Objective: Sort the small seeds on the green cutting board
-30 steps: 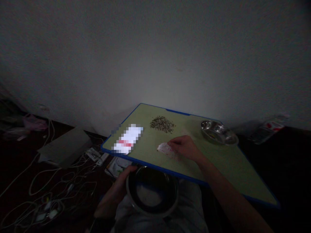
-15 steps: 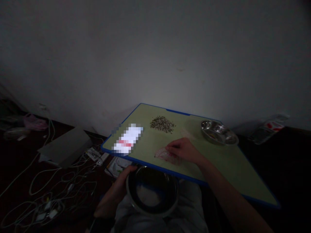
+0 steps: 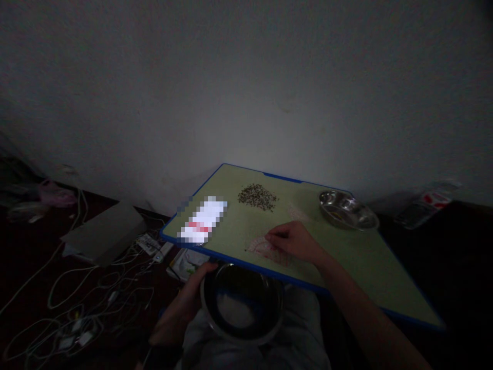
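Dim scene, low light. Left hand point(image 3: 188, 300) grips the left rim of a large round bowl point(image 3: 242, 302) held in the lap just below the near edge of the green tray table point(image 3: 346, 262); fingers curl around the rim, thumb on top. Inside the bowl sits a pale whitish heap, looks like grain, spread over the bottom, too dark to tell more. Right hand point(image 3: 293, 240) rests on the table near its near edge, palm down, fingers loosely bent with the tips on a thin pale smear of grains point(image 3: 262, 245) lying just left of the hand; nothing gripped. Farther back on the table, a small dark pile of seeds or grit point(image 3: 257, 196), well apart from the hand. Far right on the table stands a small steel bowl point(image 3: 347, 210), shallow, with a few bits in it, contents not clear. A blurred white rectangle point(image 3: 203, 221) lies on the table's left part. On the floor at left, a tangle of white cables point(image 3: 77, 303) and a flat grey box point(image 3: 102, 234).
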`<state>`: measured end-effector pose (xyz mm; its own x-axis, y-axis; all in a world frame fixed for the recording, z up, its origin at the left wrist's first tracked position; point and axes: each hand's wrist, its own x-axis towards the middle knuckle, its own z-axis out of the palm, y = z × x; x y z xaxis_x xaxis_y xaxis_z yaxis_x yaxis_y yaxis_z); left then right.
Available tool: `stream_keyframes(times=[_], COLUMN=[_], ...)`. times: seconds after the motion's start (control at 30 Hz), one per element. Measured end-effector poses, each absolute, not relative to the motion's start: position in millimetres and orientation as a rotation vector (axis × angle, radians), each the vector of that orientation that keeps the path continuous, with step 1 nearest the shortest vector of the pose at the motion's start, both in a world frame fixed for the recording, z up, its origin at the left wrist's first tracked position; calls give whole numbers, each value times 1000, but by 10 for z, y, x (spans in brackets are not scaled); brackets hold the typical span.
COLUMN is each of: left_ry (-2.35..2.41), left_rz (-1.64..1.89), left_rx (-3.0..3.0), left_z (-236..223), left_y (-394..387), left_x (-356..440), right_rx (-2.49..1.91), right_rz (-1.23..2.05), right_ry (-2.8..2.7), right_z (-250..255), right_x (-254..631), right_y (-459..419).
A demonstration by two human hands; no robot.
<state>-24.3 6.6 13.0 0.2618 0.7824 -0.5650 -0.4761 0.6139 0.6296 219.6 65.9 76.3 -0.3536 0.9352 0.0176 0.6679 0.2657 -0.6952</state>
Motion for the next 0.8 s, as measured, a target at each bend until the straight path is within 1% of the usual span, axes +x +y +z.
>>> stream_keyframes(times=[0.2,0.53,0.8], left_ry=[977,962,1008], left_rz=[857,858,887], left_rx=[361,341,403], left_z=[-16,-10,101], left_y=[71,74,70], left_x=[-276,-276,-256], right_rx=[-1424,-1388,-1364], right_rz=[822,777,936], right_ry=[-2125,-2160,-2176], right_z=[754,762,739], right_x=[2197,2137,2089], right_y=[679,680,579])
